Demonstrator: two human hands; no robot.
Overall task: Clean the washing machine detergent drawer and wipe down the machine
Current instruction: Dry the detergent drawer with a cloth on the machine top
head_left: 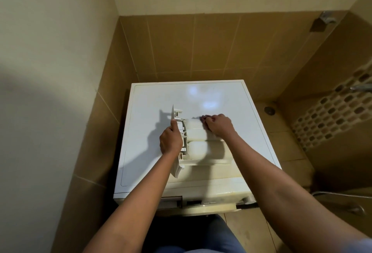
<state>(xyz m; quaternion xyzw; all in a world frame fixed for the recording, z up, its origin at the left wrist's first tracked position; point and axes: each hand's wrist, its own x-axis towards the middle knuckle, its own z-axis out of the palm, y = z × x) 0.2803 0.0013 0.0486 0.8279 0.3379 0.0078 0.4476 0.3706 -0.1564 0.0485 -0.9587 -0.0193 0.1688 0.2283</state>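
Tiled alcove, glossy white washing machine top (221, 95). Upon it, toward the front edge, detergent drawer (201, 149) upside down. Clamped round its front panel (175, 169), left hand (171, 140); curled over the rear end, right hand (218, 125). Could skid on that slick top and drop off the front edge; could snap thin clips (178, 112) if twisted hard.

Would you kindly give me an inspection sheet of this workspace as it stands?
Surface: washing machine top, white, glossy, bears the drawer.
Job's things: detergent drawer lies on it, seemingly underside up; no cloth seen.
Clutter: nothing seen.
Hands: left hand grips the drawer's front panel; right hand curls on its rear end.
Cables: nothing seen; metal hose at lower right.
Surroundings: tiled walls, floor drain, tap at right.
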